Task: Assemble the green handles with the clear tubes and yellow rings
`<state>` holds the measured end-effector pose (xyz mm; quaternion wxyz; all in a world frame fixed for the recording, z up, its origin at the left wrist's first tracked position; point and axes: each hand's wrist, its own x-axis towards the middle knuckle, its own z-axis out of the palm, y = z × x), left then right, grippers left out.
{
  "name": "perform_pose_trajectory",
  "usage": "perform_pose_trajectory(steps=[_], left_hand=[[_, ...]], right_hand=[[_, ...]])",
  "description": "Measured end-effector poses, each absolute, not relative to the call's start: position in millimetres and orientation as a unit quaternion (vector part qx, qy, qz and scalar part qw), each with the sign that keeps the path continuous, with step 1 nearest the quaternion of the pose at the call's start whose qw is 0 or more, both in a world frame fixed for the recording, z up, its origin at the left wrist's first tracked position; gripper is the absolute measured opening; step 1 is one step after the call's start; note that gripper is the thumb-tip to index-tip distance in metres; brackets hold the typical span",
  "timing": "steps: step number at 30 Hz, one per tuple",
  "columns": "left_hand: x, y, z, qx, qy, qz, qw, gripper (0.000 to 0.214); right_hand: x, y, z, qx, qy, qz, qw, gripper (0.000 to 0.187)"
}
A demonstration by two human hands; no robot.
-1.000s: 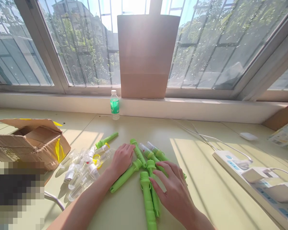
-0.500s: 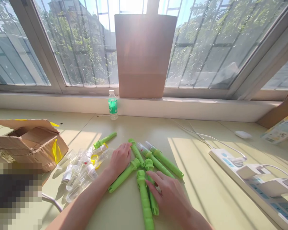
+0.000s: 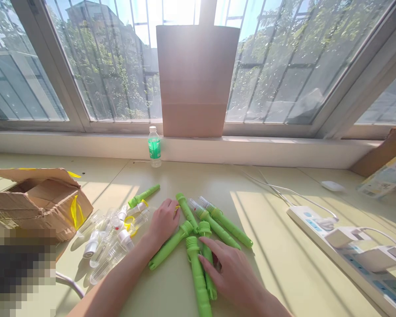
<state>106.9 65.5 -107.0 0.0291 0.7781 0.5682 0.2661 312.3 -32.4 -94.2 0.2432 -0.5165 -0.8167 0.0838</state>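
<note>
Several green plastic tubes [image 3: 214, 222] lie fanned out on the pale green table [image 3: 270, 246]. My left hand [image 3: 163, 222] rests flat, fingers loosely spread, beside one slanting green tube [image 3: 170, 245] and near the clear parts. My right hand [image 3: 229, 273] lies open over two tubes that point toward me, fingertips touching the nearest long tube [image 3: 196, 277]. One more green tube [image 3: 143, 196] lies apart at the left. A heap of clear plastic tubes with white caps and yellow rings [image 3: 110, 240] sits left of my left hand.
An open cardboard box [image 3: 36, 202] stands at the left. A water bottle [image 3: 154, 147] and a brown paper bag [image 3: 196, 79] stand by the window sill. A white power strip [image 3: 346, 251] with plugs and cables lies at the right. A colourful packet [image 3: 383, 178] sits far right.
My right hand has slid back toward me off the right-hand tubes, uncovering them. My left hand has stayed almost in place.
</note>
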Motion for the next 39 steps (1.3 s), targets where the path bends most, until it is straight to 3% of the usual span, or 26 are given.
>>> perform_pose_trajectory(steps=[17, 23, 39], left_hand=[[102.4, 68.4, -112.8, 0.783, 0.55, 0.29, 0.015, 0.023], [103.5, 68.6, -113.3, 0.772, 0.546, 0.324, 0.012, 0.014], [103.5, 65.1, -110.6, 0.747, 0.525, 0.407, 0.013, 0.02]], right_hand=[[317.0, -34.3, -98.5, -0.497, -0.824, 0.076, 0.261, 0.021], [316.1, -33.9, -97.6, -0.503, -0.818, 0.087, 0.266, 0.021], [319.8, -30.6, -96.7, -0.486, -0.819, 0.058, 0.299, 0.071]])
